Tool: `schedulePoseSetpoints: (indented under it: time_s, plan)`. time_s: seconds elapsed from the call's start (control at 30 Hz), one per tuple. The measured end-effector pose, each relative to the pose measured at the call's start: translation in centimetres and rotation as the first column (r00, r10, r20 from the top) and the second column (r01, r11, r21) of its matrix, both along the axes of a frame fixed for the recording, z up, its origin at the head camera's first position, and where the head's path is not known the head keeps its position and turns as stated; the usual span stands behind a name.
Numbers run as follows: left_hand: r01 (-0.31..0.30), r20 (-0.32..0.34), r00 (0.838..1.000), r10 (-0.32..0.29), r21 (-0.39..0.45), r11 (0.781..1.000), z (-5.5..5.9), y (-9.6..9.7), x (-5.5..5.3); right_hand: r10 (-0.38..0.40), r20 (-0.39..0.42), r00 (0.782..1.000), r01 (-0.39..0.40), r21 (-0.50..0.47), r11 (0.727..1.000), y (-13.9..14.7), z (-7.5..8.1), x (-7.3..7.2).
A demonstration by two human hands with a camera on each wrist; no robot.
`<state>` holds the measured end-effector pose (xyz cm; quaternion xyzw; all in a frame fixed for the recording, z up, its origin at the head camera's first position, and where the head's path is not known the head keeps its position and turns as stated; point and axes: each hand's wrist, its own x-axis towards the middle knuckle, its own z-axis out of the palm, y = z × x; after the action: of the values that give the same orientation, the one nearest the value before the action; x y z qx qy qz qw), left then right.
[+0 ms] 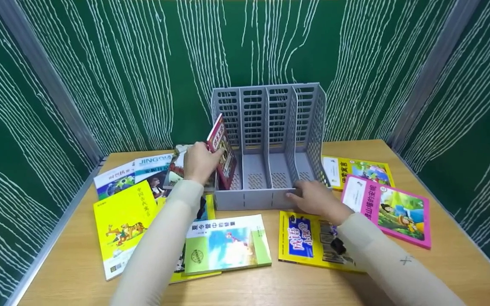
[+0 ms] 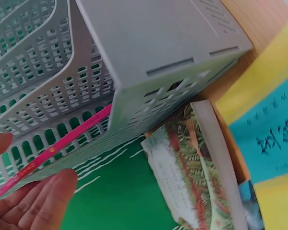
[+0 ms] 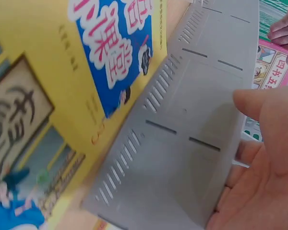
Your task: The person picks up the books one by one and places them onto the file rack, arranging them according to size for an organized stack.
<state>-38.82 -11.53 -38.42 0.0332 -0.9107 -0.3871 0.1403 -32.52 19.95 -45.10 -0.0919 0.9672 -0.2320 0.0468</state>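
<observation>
A grey four-slot magazine rack (image 1: 245, 199) stands at the middle of the table, its open side toward me. My left hand (image 1: 202, 162) holds a red-edged book (image 1: 227, 159), which stands tilted in the rack's leftmost slot. The left wrist view shows the book's pink-red spine (image 2: 55, 149) inside the slot's perforated side wall, with thumb and fingers on either side of it. At the rack's right front, my right hand (image 1: 316, 197) grips the low front wall. In the right wrist view, its thumb (image 3: 249, 103) lies at that wall's rim.
Left of the rack lie several overlapping books, among them a yellow one (image 1: 125, 229). A green-and-white book (image 1: 228, 246) and a yellow book (image 1: 300, 238) lie in front. To the right are a pink-edged book (image 1: 402, 212) and another yellow book (image 1: 368, 170). A green wall (image 1: 143, 85) rises behind.
</observation>
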Motion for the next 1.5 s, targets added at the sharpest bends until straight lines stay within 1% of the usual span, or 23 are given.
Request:
schedulePoseSetpoints:
  time_s: [0.07,0.2,0.3,0.37,0.5,0.63,0.73,0.83,0.9,0.97,1.03,1.1,1.17,1.27,1.37,1.43,1.5]
  plan:
    - [0.005,-0.007,1.0,-0.005,-0.029,1.0,0.2,-0.1,0.5,0.008,-0.019,1.0,-0.008,-0.016,1.0,0.3,0.2,0.3]
    - [0.006,-0.009,1.0,-0.007,-0.07,0.998,0.5,-0.5,1.7,0.014,-0.085,0.996,-0.018,-0.048,0.999,1.0,0.8,1.2]
    - [0.002,-0.005,1.0,-0.002,-0.088,0.996,0.5,-0.9,2.6,0.008,-0.143,0.99,-0.015,-0.048,0.999,1.5,1.4,1.9]
    - [0.001,-0.02,1.0,-0.003,-0.114,0.993,0.3,-1.0,3.2,-0.003,-0.163,0.987,-0.006,-0.054,0.998,1.9,1.7,2.5]
    - [0.02,-0.065,0.997,-0.032,-0.18,0.984,-0.7,-0.9,4.3,-0.016,-0.143,0.99,0.005,-0.073,0.997,2.7,1.8,3.5]
    - [0.068,-0.103,0.99,-0.093,-0.222,0.973,-2.1,-0.5,5.2,0.009,-0.107,0.994,-0.016,-0.065,0.998,3.6,1.4,4.3]
    - [0.116,-0.134,0.979,-0.153,-0.249,0.962,-3.2,0.0,5.5,0.036,-0.077,0.996,-0.041,-0.057,0.998,4.2,0.7,4.6]
    - [0.188,-0.152,0.96,-0.234,-0.268,0.945,-4.1,0.4,5.6,0.051,-0.033,0.998,-0.053,-0.035,0.998,4.5,0.0,4.7]
    - [0.238,-0.146,0.946,-0.289,-0.291,0.927,-4.6,0.6,5.7,0.062,-0.009,0.998,-0.062,-0.015,0.998,4.7,-0.5,4.7]
    - [0.3,-0.113,0.93,-0.349,-0.316,0.9,-5.0,0.9,5.7,0.068,0.017,0.998,-0.068,0.009,0.998,4.8,-1.1,4.7]
    - [0.353,-0.06,0.915,-0.399,-0.357,0.865,-5.3,1.2,5.8,0.08,0.035,0.996,-0.081,0.031,0.996,4.7,-1.6,4.7]
    - [0.405,-0.006,0.897,-0.442,-0.39,0.827,-5.6,1.5,5.7,0.088,0.054,0.995,-0.091,0.051,0.995,4.7,-2.0,4.7]
    - [0.444,0.038,0.88,-0.473,-0.418,0.793,-5.9,1.7,5.7,0.099,0.069,0.993,-0.104,0.075,0.992,4.7,-2.4,4.6]
    - [0.464,0.052,0.863,-0.502,-0.473,0.749,-6.3,2.0,5.5,0.11,0.085,0.99,-0.118,0.104,0.988,4.8,-2.7,4.4]
    - [0.463,0.047,0.853,-0.519,-0.528,0.713,-6.7,2.2,5.4,0.111,0.105,0.988,-0.124,0.125,0.984,4.8,-2.8,4.2]
    - [0.454,0.043,0.852,-0.522,-0.56,0.693,-6.9,2.4,5.3,0.105,0.125,0.987,-0.121,0.129,0.984,4.8,-2.9,4.0]
    - [0.442,0.034,0.852,-0.522,-0.581,0.683,-7.2,2.4,5.2,0.103,0.147,0.984,-0.122,0.13,0.984,4.9,-2.9,3.8]
